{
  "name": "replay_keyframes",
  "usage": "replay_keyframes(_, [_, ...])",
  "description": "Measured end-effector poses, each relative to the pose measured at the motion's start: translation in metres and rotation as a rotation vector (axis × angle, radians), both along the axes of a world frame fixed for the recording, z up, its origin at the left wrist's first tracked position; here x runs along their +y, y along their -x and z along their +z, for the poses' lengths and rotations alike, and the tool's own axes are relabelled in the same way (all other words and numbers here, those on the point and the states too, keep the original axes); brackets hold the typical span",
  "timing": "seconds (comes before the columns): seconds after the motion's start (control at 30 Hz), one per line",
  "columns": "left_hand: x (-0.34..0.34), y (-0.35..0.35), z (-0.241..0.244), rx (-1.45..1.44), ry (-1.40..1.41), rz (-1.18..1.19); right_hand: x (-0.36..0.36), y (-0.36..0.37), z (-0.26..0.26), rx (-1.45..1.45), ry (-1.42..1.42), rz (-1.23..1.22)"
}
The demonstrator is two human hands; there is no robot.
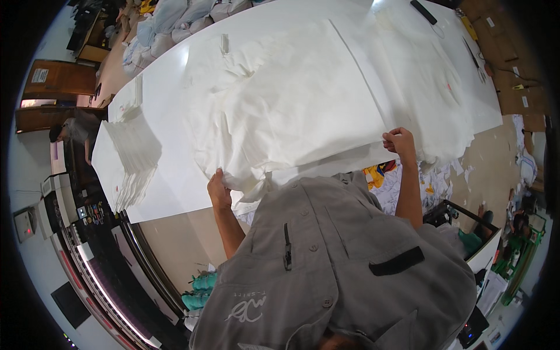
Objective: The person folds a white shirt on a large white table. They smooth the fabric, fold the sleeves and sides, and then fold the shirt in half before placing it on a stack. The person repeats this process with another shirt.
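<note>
A wide white cloth garment (302, 96) lies spread over a white table, with wrinkles on its left part and a smoother right part. My left hand (220, 191) pinches its near edge at the left, where the cloth is bunched into folds. At the near right corner, my right hand (400, 142) grips the same cloth between thumb and fingers. The near edge between my hands is slightly raised from the table. More white cloth (420, 87) lies to the right, close beyond my right hand.
Layered white cut pieces (135, 153) sit at the white table's (170, 183) left end. A black bar-shaped object (423, 12) and a long thin tool (471, 52) lie at the far right. Stuffed white bags (164, 26) stand behind; scraps (398, 188) cover the floor below. A person (76, 131) is at left.
</note>
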State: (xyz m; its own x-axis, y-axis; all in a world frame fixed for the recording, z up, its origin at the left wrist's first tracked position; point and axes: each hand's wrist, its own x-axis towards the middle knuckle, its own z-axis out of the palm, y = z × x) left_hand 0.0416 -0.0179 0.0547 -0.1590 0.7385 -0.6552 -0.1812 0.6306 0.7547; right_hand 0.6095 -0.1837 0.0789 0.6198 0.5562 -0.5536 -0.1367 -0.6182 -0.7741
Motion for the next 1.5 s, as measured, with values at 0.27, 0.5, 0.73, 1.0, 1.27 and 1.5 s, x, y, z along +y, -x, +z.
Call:
replay_keyframes(0.27, [-0.002,0.003,0.011,-0.561,-0.038,-0.076,-0.005,-0.007,-0.006,0.035,0.006,-0.077])
replay_keyframes(0.5, [-0.019,-0.009,-0.010,-1.119,0.076,0.128,-0.002,0.004,-0.004,-0.001,-0.024,-0.130])
replay_keyframes(0.73, [-0.027,-0.020,0.000,-0.977,0.113,-0.124,0.005,0.009,0.023,-0.077,-0.211,-0.247])
replay_keyframes(1.0, [-0.027,-0.014,0.018,-0.761,0.026,-0.211,0.002,0.012,0.041,-0.125,-0.212,-0.298])
replay_keyframes(1.27, [-0.035,-0.014,0.005,-1.175,-0.186,-0.075,-0.023,-0.019,0.005,-0.329,-0.271,-0.457])
replay_keyframes(1.5, [-0.029,-0.018,0.027,-1.000,-0.074,-0.113,-0.029,-0.029,-0.040,-0.140,-0.224,-0.515])
